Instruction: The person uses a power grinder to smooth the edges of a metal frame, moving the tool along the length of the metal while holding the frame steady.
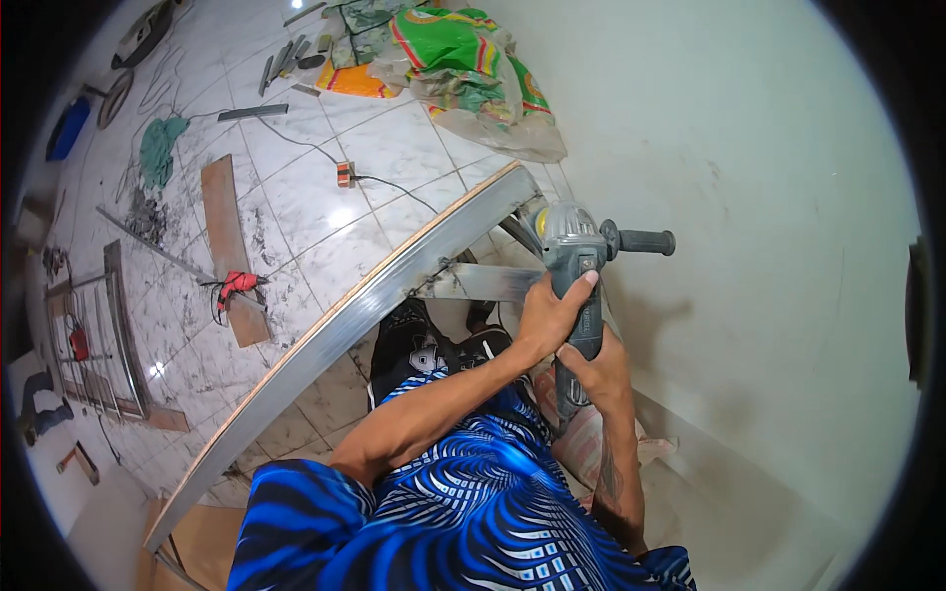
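Both your hands are closed around a grey angle grinder (574, 271): your left hand (548, 317) grips its upper body, your right hand (594, 369) its lower end. Its head rests against a long steel beam (335, 330) over a white tiled floor (325, 212).

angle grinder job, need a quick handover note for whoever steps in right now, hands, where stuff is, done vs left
Left hand: gripping the angle grinder body near its head.
Right hand: gripping the grinder's rear.
Grinder head sits at the joint where a short crosspiece meets the long steel rail; side handle points toward the wall.
A finished-looking steel frame lies on the tiled floor, left.
Done: crosspiece already attached to rail.
Left: probably dressing that joint; its finish is hidden.
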### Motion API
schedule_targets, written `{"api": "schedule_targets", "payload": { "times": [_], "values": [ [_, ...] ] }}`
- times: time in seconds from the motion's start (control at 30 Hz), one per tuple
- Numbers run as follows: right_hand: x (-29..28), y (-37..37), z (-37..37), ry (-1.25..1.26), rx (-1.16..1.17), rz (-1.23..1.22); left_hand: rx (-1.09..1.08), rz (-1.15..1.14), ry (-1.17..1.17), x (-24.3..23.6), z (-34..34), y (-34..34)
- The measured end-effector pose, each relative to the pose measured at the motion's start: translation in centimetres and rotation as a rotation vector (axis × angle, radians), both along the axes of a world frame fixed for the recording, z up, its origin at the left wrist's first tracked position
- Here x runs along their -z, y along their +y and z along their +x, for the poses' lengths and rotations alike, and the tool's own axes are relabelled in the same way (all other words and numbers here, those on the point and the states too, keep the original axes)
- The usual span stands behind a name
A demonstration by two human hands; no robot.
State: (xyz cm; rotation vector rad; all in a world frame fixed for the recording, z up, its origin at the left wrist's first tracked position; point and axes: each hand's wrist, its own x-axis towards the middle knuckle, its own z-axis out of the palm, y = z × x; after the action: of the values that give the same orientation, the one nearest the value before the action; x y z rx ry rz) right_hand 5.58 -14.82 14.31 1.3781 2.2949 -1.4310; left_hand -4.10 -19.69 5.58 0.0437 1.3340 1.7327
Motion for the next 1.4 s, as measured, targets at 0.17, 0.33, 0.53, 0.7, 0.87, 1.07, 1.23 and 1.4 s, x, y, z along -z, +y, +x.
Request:
{"api": "schedule_targets", "payload": {
  "times": [0.17,0.33,0.53,0.7,0.87,1.07,1.23,1.4],
  "values": [
    [-0.5,0.5,-0.2,0.002,0.004,-0.02,-0.014,-0.018,-0.01,-0.2,-0.1,0.5],
    [-0.6,1.4,-0.2,0.01,-0.011,-0.027,-0.008,-0.01,-0.006,-0.8,-0.2,1.0],
    [0.0,1.9,-0.6,0.025,-0.05,-0.031,-0.089,0.013,0.015,-0.2,0.0,1.1],
    [0.5,2.2,-0.9,-0.01,0.018,-0.067,-0.068,-0.002,0.015,-0.2,-0.9,1.5],
    [0.1,3.1,-0.6,-0.003,-0.055,-0.109,-0.119,-0.005,-0.002,-0.8,-0.5,1.7],
    [0.0,3.3,-0.1,0.02,-0.102,-0.036,-0.119,-0.014,0.008,-1.7,-0.1,1.2],
    [0.0,4.4,-0.1,-0.03,-0.119,-0.045,-0.166,0.049,-0.011,-0.9,0.4,2.3],
    [-0.8,5.5,-0.1,-0.003,-0.226,0.008,-0.239,0.083,-0.02,-1.3,1.4,2.5]
  ]
}}
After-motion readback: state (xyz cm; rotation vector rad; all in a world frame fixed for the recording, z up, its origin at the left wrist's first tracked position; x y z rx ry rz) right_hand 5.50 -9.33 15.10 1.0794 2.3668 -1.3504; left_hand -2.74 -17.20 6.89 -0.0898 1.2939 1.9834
